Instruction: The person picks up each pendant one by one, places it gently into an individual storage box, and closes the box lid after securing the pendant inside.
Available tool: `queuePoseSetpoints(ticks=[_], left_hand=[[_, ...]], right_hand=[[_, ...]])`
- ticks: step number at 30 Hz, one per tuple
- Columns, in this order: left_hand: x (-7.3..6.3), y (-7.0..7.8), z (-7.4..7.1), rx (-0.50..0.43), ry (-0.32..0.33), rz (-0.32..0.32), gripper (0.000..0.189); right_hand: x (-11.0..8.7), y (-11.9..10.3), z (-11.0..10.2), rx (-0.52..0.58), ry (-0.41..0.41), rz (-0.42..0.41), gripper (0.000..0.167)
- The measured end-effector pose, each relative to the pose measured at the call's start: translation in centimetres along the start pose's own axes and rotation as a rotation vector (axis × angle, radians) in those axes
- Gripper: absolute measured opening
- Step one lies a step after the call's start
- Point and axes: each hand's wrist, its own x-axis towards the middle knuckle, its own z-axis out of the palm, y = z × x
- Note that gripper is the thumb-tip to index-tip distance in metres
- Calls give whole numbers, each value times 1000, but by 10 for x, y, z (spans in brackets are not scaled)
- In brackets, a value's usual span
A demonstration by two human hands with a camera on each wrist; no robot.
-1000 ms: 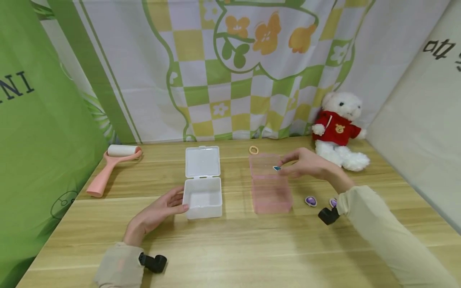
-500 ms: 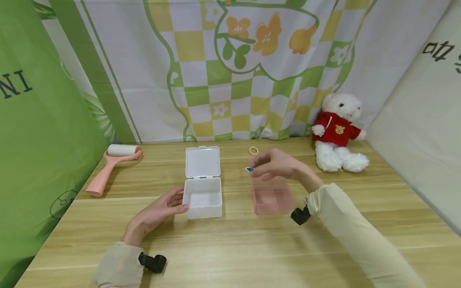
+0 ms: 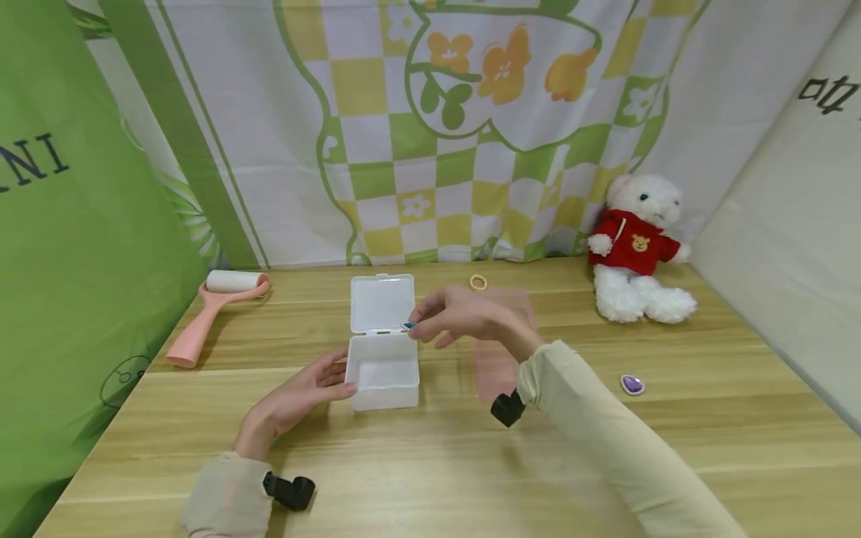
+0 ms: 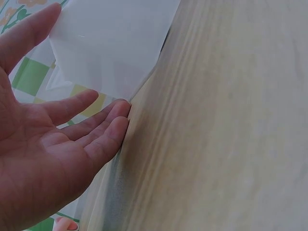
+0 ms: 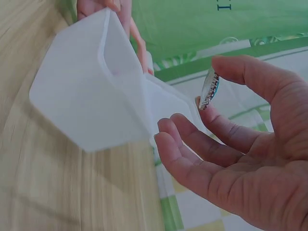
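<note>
A white plastic box (image 3: 383,397) stands with its lid swung back. My left hand (image 3: 296,397) rests at its left side, thumb tip at the front rim and fingers loosely extended along the wall, as the left wrist view also shows. Between thumb and index finger, my right hand (image 3: 464,315) pinches a blue-teal gem (image 5: 210,89) edged with small sparkling beads. It holds the gem above the back right of the box, near the lid hinge. Behind the right forearm lies an opened pink translucent box (image 3: 487,371), partly covered. A purple gem (image 3: 632,385) with a pale rim lies to the right.
A yellow ring (image 3: 478,282) lies near the back edge of the wooden table (image 3: 417,478). At the back left is a pink-handled lint roller (image 3: 211,306). A white plush bear (image 3: 639,250) in a red hoodie sits at the back right, before a hanging patterned cloth.
My right hand has carried the blue-teal gem leftward from over the pink box to the white box. The right forearm now hides one purple gem. My left hand stays at the white box.
</note>
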Motion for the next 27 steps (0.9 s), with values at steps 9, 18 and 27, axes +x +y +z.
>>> queuePoseSetpoints(ticks=[9, 18, 27], left_hand=[[1, 0, 0, 2, 2, -1, 76], [2, 0, 2, -4, 12, -17, 76], [-1, 1, 1, -3, 2, -33, 76]], right_hand=[[27, -5, 25, -32, -30, 0, 22], [41, -1, 44, -33, 14, 1, 16], [46, -3, 56, -190, 59, 6, 14]])
